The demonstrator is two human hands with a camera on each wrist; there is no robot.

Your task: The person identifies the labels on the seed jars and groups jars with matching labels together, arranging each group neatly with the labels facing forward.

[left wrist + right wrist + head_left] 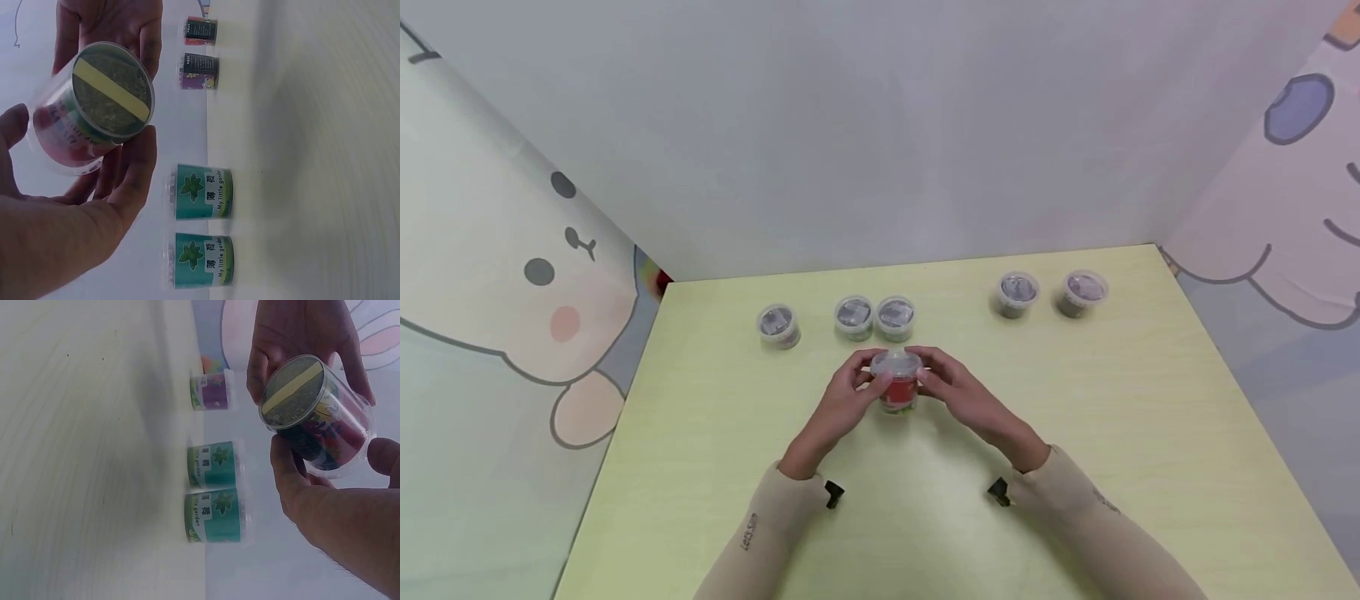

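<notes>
Both hands hold a clear plastic cup (898,392) with a red label and a clear lid, above the middle of the table. The left hand (841,404) grips its left side, thumb toward me; the right hand (973,406) grips its right side the same way. In the left wrist view the tilted cup (65,134) shows dark, soil-like contents and a pale strip across its base. From the right wrist view, the other side of the cup (328,428) bears a dark, patterned part of the label.
Two teal-labelled cups (203,192) stand side by side just beyond the hands. A purple-labelled cup (212,392) stands left of them. Two more lidded cups, one (1017,293) beside another (1081,293), are at the back right, near the white backdrop (880,142).
</notes>
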